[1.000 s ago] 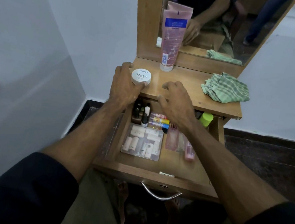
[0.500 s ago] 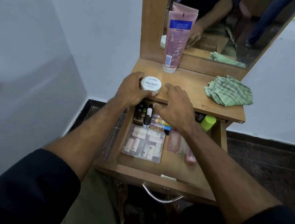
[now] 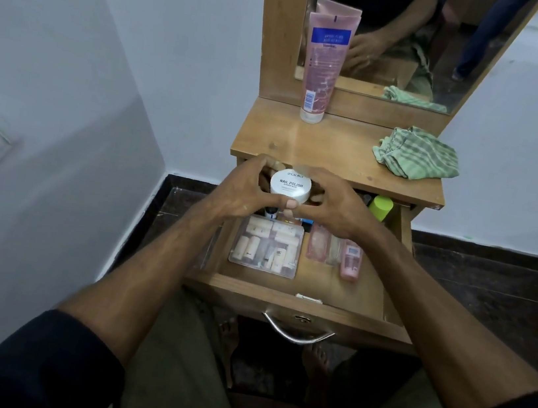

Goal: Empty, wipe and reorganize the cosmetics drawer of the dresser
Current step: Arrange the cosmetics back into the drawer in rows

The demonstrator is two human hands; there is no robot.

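Dark navy sleeves are pushed up above the elbows — both forearms are bare. Olive-green trousers cover the legs. The feet are bare, toes showing — no rings, watch or bands on either wrist.

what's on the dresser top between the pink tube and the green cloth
Nothing: in the head view the stretch of dresser top between the pink tube and the green cloth is bare wood.
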